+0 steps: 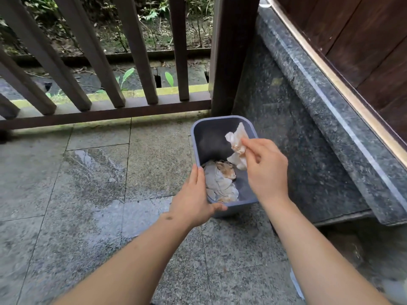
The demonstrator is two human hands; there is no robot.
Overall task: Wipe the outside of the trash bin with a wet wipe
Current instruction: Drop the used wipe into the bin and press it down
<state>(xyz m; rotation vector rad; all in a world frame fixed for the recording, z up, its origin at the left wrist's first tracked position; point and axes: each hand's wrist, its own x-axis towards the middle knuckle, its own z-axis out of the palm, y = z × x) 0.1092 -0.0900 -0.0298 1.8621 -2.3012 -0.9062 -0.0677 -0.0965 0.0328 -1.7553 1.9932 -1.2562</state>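
On the tiled floor, beside the railing post:
Trash bin point(199, 137): blue-grey, upright, touching the dark stone step point(308, 137).
Left hand point(193, 199): grips the bin's near-left rim.
Right hand point(265, 168): pinches a crumpled, soiled wet wipe point(236, 143) above the opening.
Bin contents: used wipes point(221, 182).

Soft, even daylight comes through the railing point(94, 69) from outside, with no hard shadows. Wet patches on the stone floor point(92, 172) give a pale glare, and the polished stone ledge point(343, 119) shows a bright streak. Wide-angle distortion bends straight lines at the edges. The lower right corner is blurred.
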